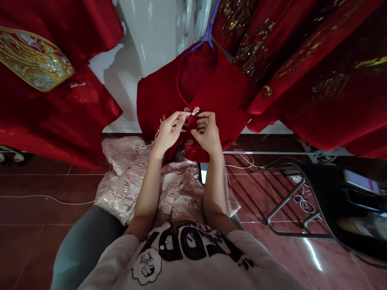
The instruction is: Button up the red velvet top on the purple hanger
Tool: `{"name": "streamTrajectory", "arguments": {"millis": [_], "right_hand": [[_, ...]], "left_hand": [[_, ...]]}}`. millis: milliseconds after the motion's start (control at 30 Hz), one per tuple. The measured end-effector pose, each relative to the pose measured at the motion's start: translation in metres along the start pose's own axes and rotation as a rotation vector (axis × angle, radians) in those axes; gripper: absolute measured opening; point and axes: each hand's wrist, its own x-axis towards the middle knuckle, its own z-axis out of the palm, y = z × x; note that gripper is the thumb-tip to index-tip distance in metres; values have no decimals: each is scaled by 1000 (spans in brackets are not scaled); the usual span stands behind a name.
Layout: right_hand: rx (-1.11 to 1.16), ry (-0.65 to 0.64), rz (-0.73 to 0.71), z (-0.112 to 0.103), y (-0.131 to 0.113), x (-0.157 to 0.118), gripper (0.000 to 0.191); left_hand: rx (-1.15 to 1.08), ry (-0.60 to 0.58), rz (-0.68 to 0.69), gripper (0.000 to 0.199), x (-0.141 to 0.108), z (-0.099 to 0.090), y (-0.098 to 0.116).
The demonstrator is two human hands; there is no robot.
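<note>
A red jacket hangs in front of me on a blue hanger. Its front carries beaded flower clasps; the upper beaded clasp lies between my hands. My left hand is closed, with thumb and forefinger pinching at the left side of that clasp. Just right of it, my right hand has curled fingers against the jacket's front edge, its forefinger by the clasp. Lower down, another beaded clasp shows between my wrists. Strings of beads hang beside my left hand, partly hidden by it.
Pink brocade cloth covers my lap, with a phone on it, partly behind my right forearm. Red embroidered garments hang on both sides. A black chair holding several items stands right. White cables lie on the tiled floor.
</note>
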Motion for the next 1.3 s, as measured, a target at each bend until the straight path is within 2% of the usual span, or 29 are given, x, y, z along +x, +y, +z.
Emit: {"name": "streamTrajectory", "arguments": {"millis": [133, 267, 333, 433, 467, 533, 633, 700, 833, 967, 1067, 1133, 1200, 1300], "right_hand": [[95, -22, 101, -9, -2, -1, 30], [243, -50, 84, -21, -12, -2, 24], [299, -80, 81, -27, -20, -5, 31], [335, -159, 87, -36, -34, -11, 37], [336, -170, 80, -38, -40, -12, 36], [322, -163, 66, -40, -51, -15, 33], [276, -137, 78, -37, -63, -19, 29], [230, -169, 117, -31, -67, -21, 28], [92, -242, 151, -11, -65, -25, 42], [33, -211, 108, 13, -59, -24, 62], [2, -154, 73, 20, -56, -21, 51], [-12, -150, 61, 16, -54, -20, 38], [-19, -186, 61, 6, -53, -19, 31], [11, -266, 77, -11, -52, -20, 33]], "left_hand": [[-72, -51, -76, 34, 1, 4, -9], [8, -99, -74, 38, -2, 2, -13], [7, -224, -74, 46, -6, -3, -9], [-107, -493, -88, 49, -11, -13, -1], [-138, -546, -89, 47, -12, -17, 1], [-165, -576, -102, 40, -14, -24, 4], [-138, -497, -147, 33, -14, -35, 4], [-106, -407, -153, 27, -14, -43, 3], [-136, -246, -166, 19, -17, -56, 5], [-183, -249, -181, 22, -21, -59, 10], [-212, -289, -188, 20, -21, -58, 9], [-204, -262, -196, 18, -18, -57, 1], [-167, -147, -199, 14, -14, -55, -14], [-24, 144, -193, 12, -7, -53, -45]]}}
